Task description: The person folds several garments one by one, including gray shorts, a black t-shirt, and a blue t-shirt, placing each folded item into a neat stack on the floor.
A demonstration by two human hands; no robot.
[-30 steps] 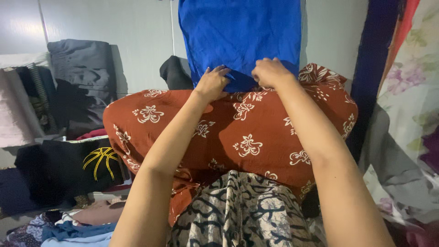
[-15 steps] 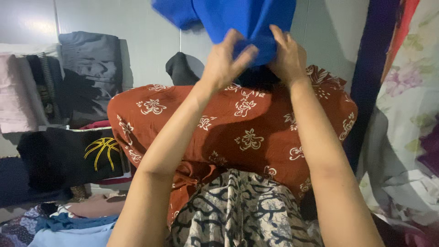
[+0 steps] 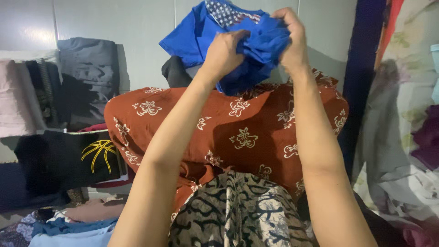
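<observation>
Change: I see the blue garment (image 3: 256,43), half a second ago hanging flat, now bunched up.
Left hand (image 3: 225,50): clenched on its folds.
Right hand (image 3: 292,39): fisted around it.
Room: raised above the rust floral cloth (image 3: 247,132); wall close behind.

— What's in the hands?
— A bunched blue garment (image 3: 256,41) — left hand (image 3: 224,52) and right hand (image 3: 292,39) both clutch it, raised above a rust floral cloth (image 3: 247,132).
— Beside it?
— Dark clothes (image 3: 59,160), probably stacked shirts.
</observation>
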